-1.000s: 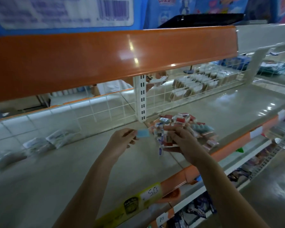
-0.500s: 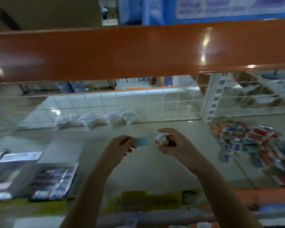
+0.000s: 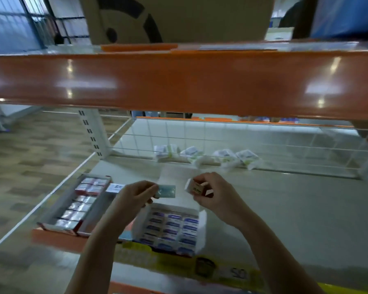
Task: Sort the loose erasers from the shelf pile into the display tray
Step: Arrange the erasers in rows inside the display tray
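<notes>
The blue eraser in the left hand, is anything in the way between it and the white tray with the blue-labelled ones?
Nothing visible. The left hand pinches the blue eraser in the air just above the white tray, whose top is open. The right hand holds other erasers off to the side.

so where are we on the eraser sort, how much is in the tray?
Done: the white display tray holds neat rows of blue-labelled erasers. In hand: the left hand pinches a pale blue eraser, the right hand grips a white boxed eraser, both above the tray. Left: placing these two; the pile is out of view.
</notes>
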The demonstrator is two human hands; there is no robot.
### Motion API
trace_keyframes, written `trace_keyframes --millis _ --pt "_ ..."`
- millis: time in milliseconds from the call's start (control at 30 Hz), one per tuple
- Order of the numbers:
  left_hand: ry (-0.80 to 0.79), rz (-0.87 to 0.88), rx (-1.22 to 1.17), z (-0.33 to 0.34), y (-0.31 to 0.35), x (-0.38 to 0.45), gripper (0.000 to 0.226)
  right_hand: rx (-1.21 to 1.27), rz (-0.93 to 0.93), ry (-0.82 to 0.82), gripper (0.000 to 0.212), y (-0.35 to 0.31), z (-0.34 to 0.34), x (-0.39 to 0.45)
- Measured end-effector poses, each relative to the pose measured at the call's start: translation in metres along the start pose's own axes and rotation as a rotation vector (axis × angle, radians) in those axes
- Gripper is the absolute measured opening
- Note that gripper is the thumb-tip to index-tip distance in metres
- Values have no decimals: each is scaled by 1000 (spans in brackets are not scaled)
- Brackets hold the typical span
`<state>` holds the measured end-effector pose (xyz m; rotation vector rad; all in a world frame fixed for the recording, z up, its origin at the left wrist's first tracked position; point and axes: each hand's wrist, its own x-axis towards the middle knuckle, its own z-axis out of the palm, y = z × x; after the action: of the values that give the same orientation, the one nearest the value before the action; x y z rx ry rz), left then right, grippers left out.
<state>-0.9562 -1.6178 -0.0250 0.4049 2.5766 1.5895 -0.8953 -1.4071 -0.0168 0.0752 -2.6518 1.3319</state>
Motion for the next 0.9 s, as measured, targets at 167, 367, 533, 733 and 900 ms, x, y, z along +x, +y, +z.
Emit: trace_keyframes --millis 167,367,533,733,900 --pt "-5 26 53 -70 -40 11 26 -81 -72 -31 32 -37 61 38" --pt "70 -22 -56 -136 -77 12 26 -152 -94 -134 36 -74 132 74" --pt "139 -93 -131 -169 -97 4 20 -232 -125 -231 33 -94 181 98" --pt "239 -145 -95 -202 -127 -8 20 -319 -158 -285 33 -110 233 123" --pt "260 -161 -114 -216 -135 -12 19 -381 -163 -283 32 -117 262 134"
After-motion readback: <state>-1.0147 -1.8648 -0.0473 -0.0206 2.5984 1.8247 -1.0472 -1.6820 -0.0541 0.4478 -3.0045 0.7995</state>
